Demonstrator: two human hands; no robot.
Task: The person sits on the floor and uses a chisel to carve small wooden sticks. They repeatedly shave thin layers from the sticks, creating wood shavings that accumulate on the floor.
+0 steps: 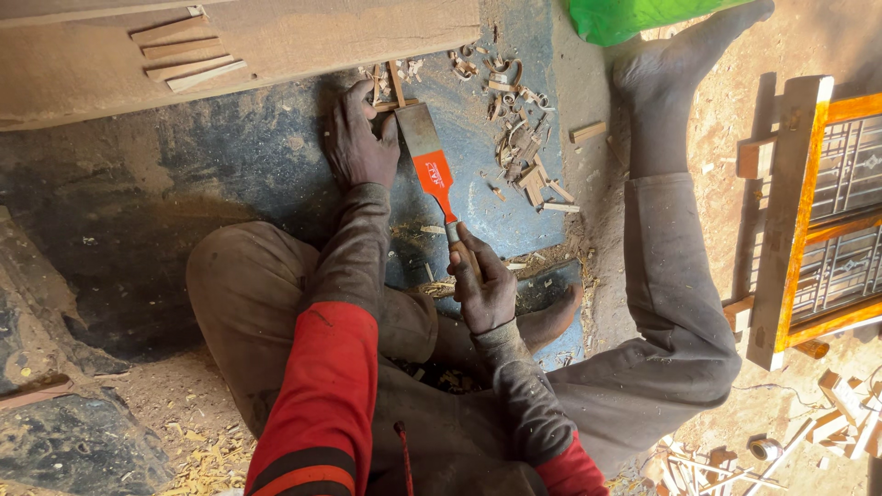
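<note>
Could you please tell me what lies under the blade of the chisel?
A thin wood strip lies under the chisel blade's tip, on the dark blue mat. The left hand covers the strip's near end.
</note>
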